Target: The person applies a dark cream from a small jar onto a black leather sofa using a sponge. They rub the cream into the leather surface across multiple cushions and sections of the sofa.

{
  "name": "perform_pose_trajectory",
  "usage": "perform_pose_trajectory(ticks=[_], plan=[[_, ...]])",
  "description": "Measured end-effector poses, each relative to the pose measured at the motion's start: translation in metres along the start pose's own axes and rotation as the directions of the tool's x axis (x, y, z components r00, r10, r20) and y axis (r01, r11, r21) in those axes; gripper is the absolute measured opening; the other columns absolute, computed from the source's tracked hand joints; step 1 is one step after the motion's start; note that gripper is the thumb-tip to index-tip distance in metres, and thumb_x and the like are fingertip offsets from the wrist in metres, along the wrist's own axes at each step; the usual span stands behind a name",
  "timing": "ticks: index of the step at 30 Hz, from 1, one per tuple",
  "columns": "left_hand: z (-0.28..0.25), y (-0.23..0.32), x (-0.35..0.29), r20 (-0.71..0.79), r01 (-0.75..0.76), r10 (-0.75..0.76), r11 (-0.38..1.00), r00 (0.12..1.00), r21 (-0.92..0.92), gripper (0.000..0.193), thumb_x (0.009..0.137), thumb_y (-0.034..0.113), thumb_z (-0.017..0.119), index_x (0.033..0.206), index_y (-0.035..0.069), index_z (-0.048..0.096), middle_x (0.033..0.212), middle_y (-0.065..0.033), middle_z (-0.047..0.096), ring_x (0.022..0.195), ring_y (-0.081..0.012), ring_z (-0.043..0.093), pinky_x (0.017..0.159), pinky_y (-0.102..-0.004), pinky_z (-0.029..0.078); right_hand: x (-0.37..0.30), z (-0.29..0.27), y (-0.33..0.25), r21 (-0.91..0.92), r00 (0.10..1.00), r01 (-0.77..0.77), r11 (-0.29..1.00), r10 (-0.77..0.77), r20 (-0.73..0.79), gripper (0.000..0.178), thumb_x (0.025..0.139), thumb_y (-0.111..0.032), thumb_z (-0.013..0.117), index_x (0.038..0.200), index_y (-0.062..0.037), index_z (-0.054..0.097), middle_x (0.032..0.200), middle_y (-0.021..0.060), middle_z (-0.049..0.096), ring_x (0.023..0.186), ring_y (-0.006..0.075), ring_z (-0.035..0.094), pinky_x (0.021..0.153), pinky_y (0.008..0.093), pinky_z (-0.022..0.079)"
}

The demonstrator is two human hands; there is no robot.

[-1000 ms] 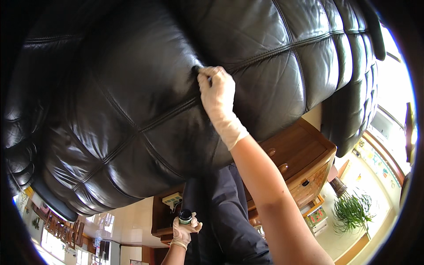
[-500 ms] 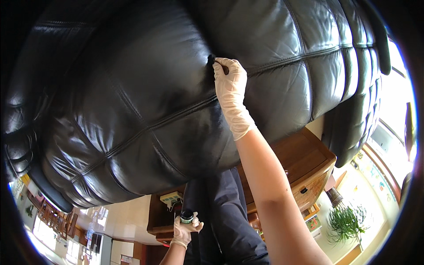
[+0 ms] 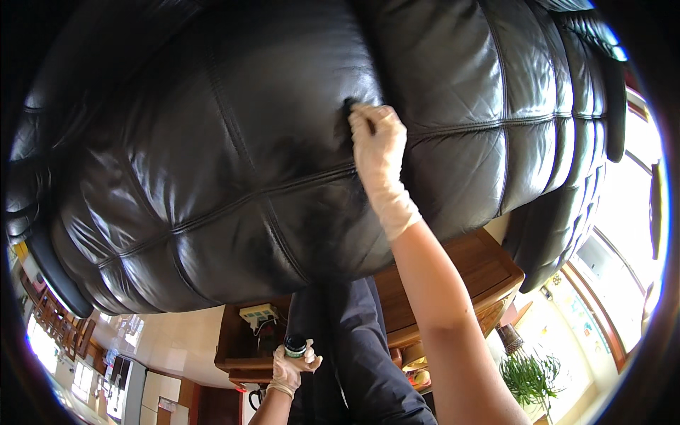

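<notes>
A black leather sofa (image 3: 297,92) with stitched seams fills most of the view. My gloved right hand (image 3: 380,145) is closed, pinching a small black pad (image 3: 349,108) against the seat cushion, left of the gap between two cushions. Its far side is lost against the dark leather, so its exact shape cannot be told. Darker patches show on the leather around it. Low in front of my legs, my gloved left hand (image 3: 290,372) grips a small round jar (image 3: 295,346), open at the top, with dark contents. White gloves cover both hands.
Below the sofa's front edge stands a brown wooden table (image 3: 453,273), beside my legs. On its left part sits a pale power strip (image 3: 258,314) with a cable. A green potted plant (image 3: 530,379) stands at the lower right, near a bright window. Wooden chairs are at the far left.
The view has shifted, so the sofa sits further right in it. My right hand and the pad have moved leftward over the cushion, away from the gap. My left hand still holds the jar.
</notes>
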State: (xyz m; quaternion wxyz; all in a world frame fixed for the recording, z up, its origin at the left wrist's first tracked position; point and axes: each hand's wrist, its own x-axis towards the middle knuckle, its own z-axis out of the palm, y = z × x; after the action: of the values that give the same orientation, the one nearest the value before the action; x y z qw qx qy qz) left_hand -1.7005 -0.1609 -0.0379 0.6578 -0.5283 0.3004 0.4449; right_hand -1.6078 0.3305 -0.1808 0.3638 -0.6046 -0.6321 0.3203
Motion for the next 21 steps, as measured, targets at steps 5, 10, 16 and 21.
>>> perform_pose_trajectory(ticks=[5,10,16,21], plan=[[-0.006,-0.001,0.0,-0.008,-0.002,0.002,1.0,1.0,0.015,0.085,0.085,0.058,0.064,0.131,-0.012,0.05,0.093,-0.0133,0.058,0.086,-0.0243,0.057,0.101,-0.048,0.048,-0.023,-0.006,-0.013,-0.029,0.942,0.213,0.977,-0.197,0.272,0.011,0.079,0.002,0.073,0.089,-0.0014,0.071,0.087,0.0126,0.07,0.082,0.0285,0.068,0.075,0.036,0.054],[0.001,-0.005,-0.002,-0.014,-0.03,0.031,0.999,0.999,0.042,0.087,0.085,0.061,0.064,0.13,-0.012,0.051,0.09,-0.0123,0.059,0.084,-0.0223,0.057,0.1,-0.0466,0.049,0.066,-0.003,0.033,-0.12,0.991,-0.122,0.985,0.115,-0.063,0.015,0.086,-0.007,0.072,0.097,0.0029,0.074,0.092,0.0165,0.074,0.084,0.0271,0.071,0.08,0.0338,0.055],[-0.006,-0.013,-0.001,-0.009,-0.041,0.04,0.992,0.999,-0.116,0.076,0.092,0.054,0.047,0.129,-0.013,0.05,0.087,-0.0143,0.057,0.081,-0.025,0.056,0.099,-0.05,0.048,0.0,0.01,-0.045,-0.058,0.92,-0.065,0.996,0.082,0.383,0.012,0.086,-0.003,0.073,0.096,0.0022,0.073,0.093,0.0117,0.073,0.083,0.0162,0.067,0.079,0.0291,0.052],[0.001,-0.016,-0.003,0.012,-0.063,0.066,0.979,0.998,-0.192,0.07,0.096,0.046,0.037,0.129,-0.014,0.049,0.086,-0.0159,0.056,0.08,-0.0265,0.055,0.097,-0.0518,0.048,-0.044,0.01,-0.036,-0.101,0.789,0.484,0.869,-0.383,0.479,0.008,0.077,-0.002,0.073,0.085,-0.0052,0.071,0.081,0.0106,0.067,0.077,0.0304,0.066,0.071,0.0418,0.053]])
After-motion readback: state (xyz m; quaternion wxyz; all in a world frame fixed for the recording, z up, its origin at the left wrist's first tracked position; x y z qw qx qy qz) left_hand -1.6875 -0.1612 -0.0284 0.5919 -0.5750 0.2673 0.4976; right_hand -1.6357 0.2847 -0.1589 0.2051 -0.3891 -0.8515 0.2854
